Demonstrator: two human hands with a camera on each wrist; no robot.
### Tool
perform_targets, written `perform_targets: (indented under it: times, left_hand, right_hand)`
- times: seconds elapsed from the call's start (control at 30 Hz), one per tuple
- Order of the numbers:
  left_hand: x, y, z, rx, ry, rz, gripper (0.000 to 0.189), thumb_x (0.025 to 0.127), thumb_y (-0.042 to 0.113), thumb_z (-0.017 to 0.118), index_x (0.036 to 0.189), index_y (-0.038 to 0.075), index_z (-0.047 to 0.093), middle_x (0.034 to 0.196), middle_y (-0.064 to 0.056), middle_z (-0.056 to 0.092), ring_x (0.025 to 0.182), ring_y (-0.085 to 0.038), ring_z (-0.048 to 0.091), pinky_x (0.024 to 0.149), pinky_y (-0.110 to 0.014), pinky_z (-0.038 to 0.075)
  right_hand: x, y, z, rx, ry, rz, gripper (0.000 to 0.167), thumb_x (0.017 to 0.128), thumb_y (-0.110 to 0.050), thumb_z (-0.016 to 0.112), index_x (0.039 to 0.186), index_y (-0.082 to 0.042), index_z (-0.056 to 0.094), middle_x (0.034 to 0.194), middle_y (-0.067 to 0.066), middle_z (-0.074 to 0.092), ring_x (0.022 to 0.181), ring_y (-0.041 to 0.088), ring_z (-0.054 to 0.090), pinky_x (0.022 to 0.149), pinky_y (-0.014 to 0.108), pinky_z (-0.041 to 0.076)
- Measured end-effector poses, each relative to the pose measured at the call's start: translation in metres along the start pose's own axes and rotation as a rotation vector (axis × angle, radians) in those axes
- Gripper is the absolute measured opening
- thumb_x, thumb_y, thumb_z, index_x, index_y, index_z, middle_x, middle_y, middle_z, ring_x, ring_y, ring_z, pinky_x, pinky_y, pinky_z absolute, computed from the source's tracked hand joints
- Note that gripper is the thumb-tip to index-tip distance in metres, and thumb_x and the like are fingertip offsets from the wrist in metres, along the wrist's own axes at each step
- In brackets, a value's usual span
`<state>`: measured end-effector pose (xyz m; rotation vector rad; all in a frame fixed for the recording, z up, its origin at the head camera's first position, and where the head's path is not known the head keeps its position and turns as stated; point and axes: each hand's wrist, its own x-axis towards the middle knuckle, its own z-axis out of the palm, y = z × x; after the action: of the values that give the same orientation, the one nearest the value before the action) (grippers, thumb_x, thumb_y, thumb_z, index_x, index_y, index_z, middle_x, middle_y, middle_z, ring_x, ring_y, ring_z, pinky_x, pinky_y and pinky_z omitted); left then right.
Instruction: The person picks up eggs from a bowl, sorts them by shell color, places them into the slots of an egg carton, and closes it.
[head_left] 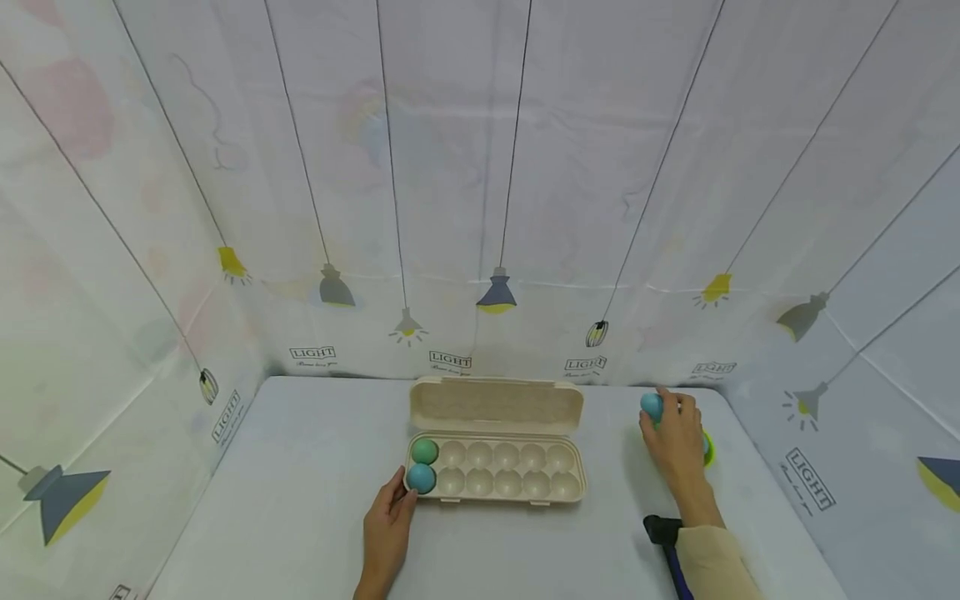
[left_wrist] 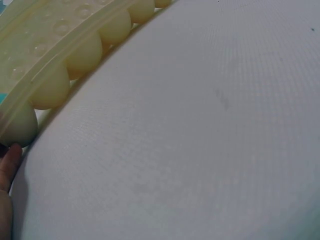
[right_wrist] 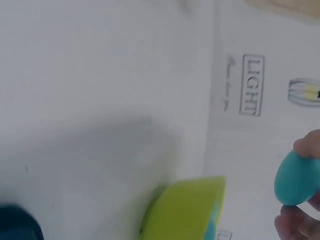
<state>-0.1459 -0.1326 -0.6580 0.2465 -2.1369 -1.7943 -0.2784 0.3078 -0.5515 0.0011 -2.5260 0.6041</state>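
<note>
My right hand [head_left: 677, 442] pinches a blue egg [right_wrist: 296, 179] between thumb and fingers, raised above a lime-green bowl [right_wrist: 182, 207]. More blue shows inside the bowl, which the hand partly hides in the head view. A beige egg carton [head_left: 517, 498] lies with its lid [head_left: 495, 406] tipped back. Its leftmost column carries a green egg [head_left: 425, 451] at the back and a blue egg [head_left: 422, 478] at the front; the other cups hold nothing. At the carton's front left corner my left hand [head_left: 388, 527] grips the end, thumb against the front side.
A black-headed object with a dark blue handle [head_left: 672, 562] lies beside the right forearm, partly covered by the sleeve. The white table [head_left: 300, 467] runs back to a printed curtain [head_left: 450, 208] with hanging-lamp pictures, which also encloses both sides.
</note>
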Motion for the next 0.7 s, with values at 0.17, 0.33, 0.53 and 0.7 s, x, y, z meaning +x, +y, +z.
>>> perform_targets:
  times: [0.17, 0.33, 0.53, 0.7]
  left_hand:
    - [0.0, 0.002, 0.0, 0.02, 0.01, -0.004, 0.047, 0.097, 0.017, 0.067, 0.141, 0.005, 0.055, 0.139, -0.018, 0.06, 0.126, -0.031, 0.061, 0.096, -0.019, 0.055]
    - [-0.003, 0.014, 0.0, 0.013, 0.015, -0.027, 0.047, 0.097, 0.009, 0.066, 0.141, 0.0, 0.053, 0.139, -0.023, 0.058, 0.129, -0.034, 0.058, 0.099, -0.021, 0.055]
    - [-0.008, 0.039, -0.005, -0.002, 0.003, -0.021, 0.046, 0.097, 0.007, 0.065, 0.14, -0.004, 0.053, 0.138, -0.024, 0.059, 0.127, -0.035, 0.059, 0.097, -0.017, 0.054]
    - [-0.009, 0.041, -0.005, -0.01, -0.009, -0.017, 0.046, 0.097, 0.006, 0.065, 0.14, -0.004, 0.053, 0.137, -0.025, 0.059, 0.126, -0.036, 0.06, 0.097, -0.017, 0.055]
  right_hand:
    - [-0.007, -0.027, 0.002, 0.087, 0.037, -0.001, 0.05, 0.088, -0.014, 0.073, 0.129, 0.007, 0.054, 0.122, 0.029, 0.049, 0.108, 0.045, 0.053, 0.09, 0.06, 0.052]
    - [-0.014, -0.062, 0.004, 0.15, 0.047, -0.051, 0.051, 0.086, -0.02, 0.074, 0.126, 0.004, 0.053, 0.119, 0.025, 0.049, 0.102, 0.039, 0.058, 0.087, 0.055, 0.057]
    - [-0.027, -0.104, 0.012, 0.233, 0.049, -0.183, 0.049, 0.082, -0.016, 0.075, 0.124, 0.003, 0.056, 0.114, 0.02, 0.051, 0.09, 0.031, 0.063, 0.073, 0.045, 0.062]
    - [-0.042, -0.136, 0.022, 0.269, 0.036, -0.305, 0.043, 0.079, -0.015, 0.077, 0.116, -0.001, 0.062, 0.109, 0.015, 0.058, 0.085, 0.027, 0.066, 0.066, 0.041, 0.061]
